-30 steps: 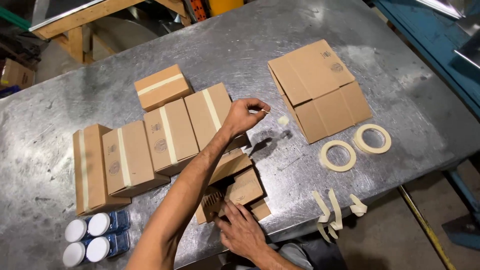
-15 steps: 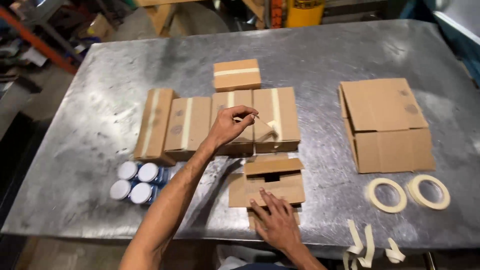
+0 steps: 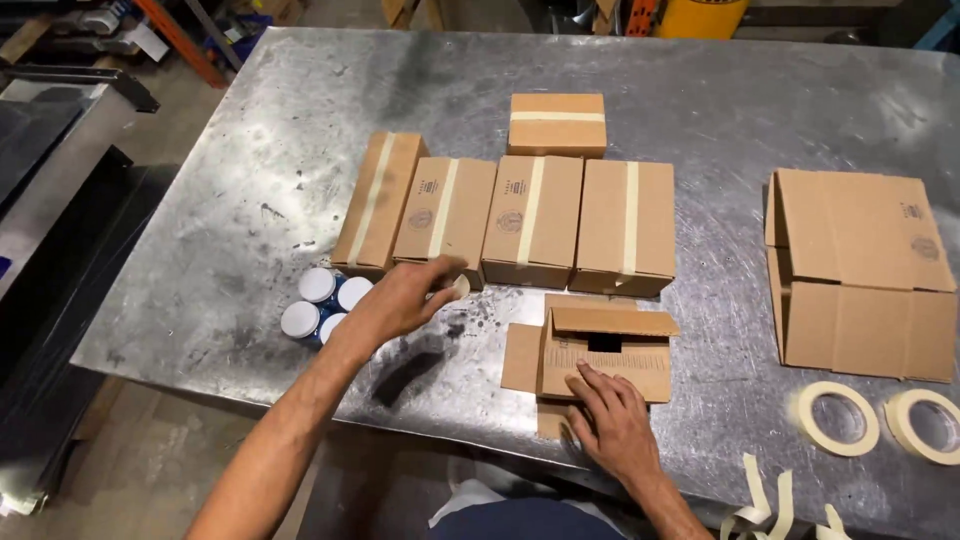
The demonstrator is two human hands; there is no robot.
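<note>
Open cardboard box (image 3: 607, 352) (flaps up) at table's near edge

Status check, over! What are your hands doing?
Left hand open above table, near white-lidded jars. Right hand flat on open small box. Nothing blocking.

I see five taped cardboard boxes (image 3: 530, 205), flattened cartons (image 3: 860, 275) and two masking tape rolls (image 3: 838, 418) on the steel table (image 3: 250, 200).

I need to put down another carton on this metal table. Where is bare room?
Bare steel table lies left of the taped cardboard boxes, and between them and the flattened cartons. The near edge is crowded: white-lidded jars, left hand, open box under right hand, tape rolls.
</note>
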